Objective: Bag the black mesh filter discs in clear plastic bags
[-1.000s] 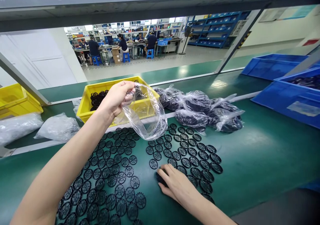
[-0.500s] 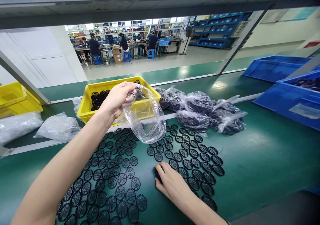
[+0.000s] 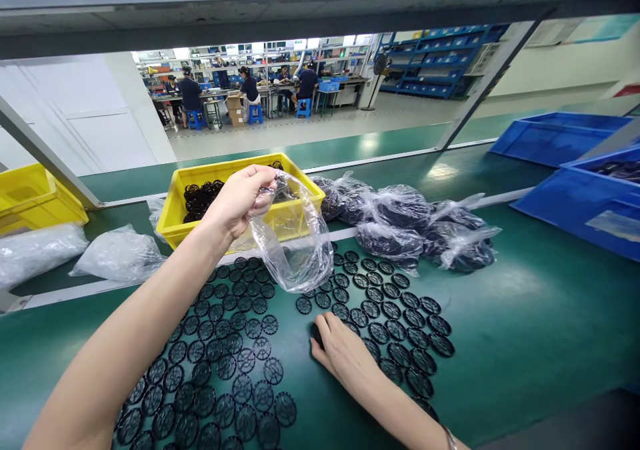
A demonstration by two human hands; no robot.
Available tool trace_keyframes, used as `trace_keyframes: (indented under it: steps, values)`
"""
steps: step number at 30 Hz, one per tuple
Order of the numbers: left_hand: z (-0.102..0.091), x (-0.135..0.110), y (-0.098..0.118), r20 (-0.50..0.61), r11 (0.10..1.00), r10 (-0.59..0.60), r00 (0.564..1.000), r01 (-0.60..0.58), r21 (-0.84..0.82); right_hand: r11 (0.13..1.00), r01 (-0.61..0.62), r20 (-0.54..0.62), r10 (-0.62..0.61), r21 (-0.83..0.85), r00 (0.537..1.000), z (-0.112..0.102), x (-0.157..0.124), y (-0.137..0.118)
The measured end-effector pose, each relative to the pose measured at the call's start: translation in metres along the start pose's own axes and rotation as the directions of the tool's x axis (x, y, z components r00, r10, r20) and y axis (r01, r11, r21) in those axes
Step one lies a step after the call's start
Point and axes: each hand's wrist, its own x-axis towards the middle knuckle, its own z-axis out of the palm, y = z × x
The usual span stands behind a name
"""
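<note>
My left hand (image 3: 240, 197) is raised above the green table, its fingers pinched on the rim of a clear plastic bag (image 3: 295, 250) that hangs open below it. My right hand (image 3: 343, 353) lies low on the table, fingers curled over a small stack of black round grille discs (image 3: 316, 333) at the near edge of the right-hand group. Many flat black discs (image 3: 400, 317) lie in rows to the right, and another spread of black discs (image 3: 225, 363) covers the table to the left.
A yellow bin (image 3: 240, 230) with black parts stands behind the bag. Several filled clear bags (image 3: 400, 230) lie to its right. White bags (image 3: 117, 257) and another yellow bin (image 3: 35, 200) are at left, blue bins (image 3: 585, 197) at right. People sit at benches far behind.
My right hand has slid up and a little leftwards along the discs, gathering them under its fingers. The left hand holds the bag in the same place.
</note>
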Motion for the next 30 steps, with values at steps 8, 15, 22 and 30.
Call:
trace_keyframes:
  steps: [8,15,22,30]
  values:
    - [-0.005,-0.002,0.001,-0.017,1.0,0.013,1.0,-0.013,0.004,1.0,0.004,-0.072,-0.005,-0.017,0.997,0.014,0.008,-0.006]
    - [-0.004,0.001,-0.002,-0.01,1.0,0.006,1.0,-0.006,0.016,0.998,0.046,-0.095,-0.043,0.03,0.995,0.007,-0.002,-0.012]
    - [-0.001,-0.001,0.0,0.013,1.0,0.014,1.0,-0.014,0.003,0.991,0.118,-0.072,-0.122,-0.059,0.99,0.008,0.0,-0.016]
    - [0.002,-0.01,0.004,0.007,1.0,0.019,1.0,-0.019,0.005,0.969,0.229,-0.112,-0.219,0.095,0.969,0.002,0.001,-0.016]
